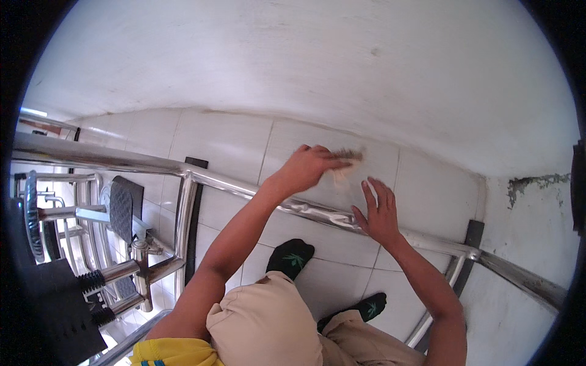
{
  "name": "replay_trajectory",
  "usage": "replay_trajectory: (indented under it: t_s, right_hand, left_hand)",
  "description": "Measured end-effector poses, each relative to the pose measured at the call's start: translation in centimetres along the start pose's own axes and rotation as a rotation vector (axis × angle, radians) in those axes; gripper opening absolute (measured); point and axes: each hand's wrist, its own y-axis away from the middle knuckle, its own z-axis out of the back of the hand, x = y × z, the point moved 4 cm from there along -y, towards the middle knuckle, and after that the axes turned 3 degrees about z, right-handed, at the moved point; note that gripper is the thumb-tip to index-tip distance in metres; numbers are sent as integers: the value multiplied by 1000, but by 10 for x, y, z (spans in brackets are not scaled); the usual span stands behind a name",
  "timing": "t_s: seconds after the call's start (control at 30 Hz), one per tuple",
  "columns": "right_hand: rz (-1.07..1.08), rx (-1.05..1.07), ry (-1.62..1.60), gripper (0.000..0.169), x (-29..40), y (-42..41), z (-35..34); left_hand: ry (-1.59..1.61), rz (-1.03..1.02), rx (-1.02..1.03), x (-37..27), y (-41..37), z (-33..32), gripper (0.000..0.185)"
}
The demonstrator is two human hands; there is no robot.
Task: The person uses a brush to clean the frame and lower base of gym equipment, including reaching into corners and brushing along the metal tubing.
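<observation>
My left hand (pixel 304 169) reaches over a chromed metal rail (pixel 229 183). Its fingers close around a small brown bristled thing (pixel 350 154), probably a brush, which motion blurs. Just below it, a pale yellowish smear (pixel 339 179) is too blurred to identify. To the right is my right hand (pixel 377 206), palm down, fingers spread and holding nothing, over the rail. Whether it touches the metal cannot be told. Bright uneven reflections show on the rail between the two forearms. Beyond lies the white tiled floor (pixel 219 137).
A whitish wall (pixel 297 55) rises behind the tiles; its right-hand corner has a peeling patch (pixel 517 187). At left stands metal-framed equipment with black springs (pixel 91 281) and a dark textured pad (pixel 121 215). Two black-socked feet (pixel 293 258) are on the tiles below the rail.
</observation>
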Motion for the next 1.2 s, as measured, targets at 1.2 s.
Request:
replay_trajectory:
  t_s: [1.2]
  right_hand:
    - [-444, 126, -418, 45, -85, -53, -28]
  left_hand:
    - [54, 360, -473, 99, 117, -42, 35]
